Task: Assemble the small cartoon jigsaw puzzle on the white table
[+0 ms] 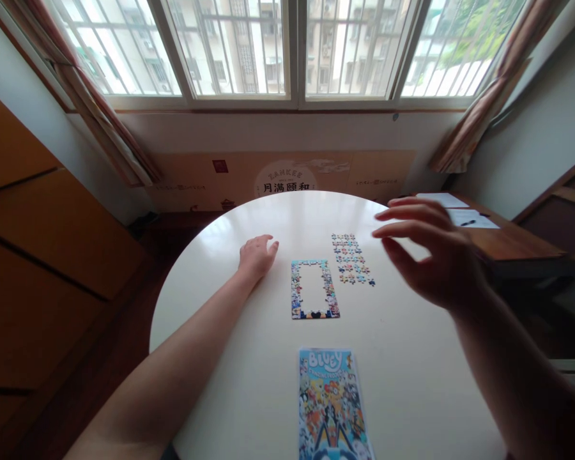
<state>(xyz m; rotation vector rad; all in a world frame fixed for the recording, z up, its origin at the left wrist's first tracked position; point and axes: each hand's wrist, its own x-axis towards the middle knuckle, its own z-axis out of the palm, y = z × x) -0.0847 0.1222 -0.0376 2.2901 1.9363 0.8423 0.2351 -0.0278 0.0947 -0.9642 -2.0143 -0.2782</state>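
Note:
A puzzle border [296, 291], joined into a rectangular frame with a bare middle, lies flat near the table's centre. To its right, loose jigsaw pieces [352, 259] are laid out in rows. My left hand [257, 255] rests on the table left of the border, thumb apart from the fingers and nothing held. Raised at the right, my right hand [424, 249] has its fingers spread and no piece visible between them; the loose pieces are nearest to it. Closer to me lies a colourful picture sheet [333, 402] with "BLUEY" at its top, cut off by the lower view edge.
All this is on a round white table [211, 249]. Behind my right hand, a brown wooden desk [520, 236] bears white papers [474, 218] and a dark pen. Barred windows [230, 51] and tied curtains [100, 121] are beyond; a wooden cabinet [38, 255] stands left.

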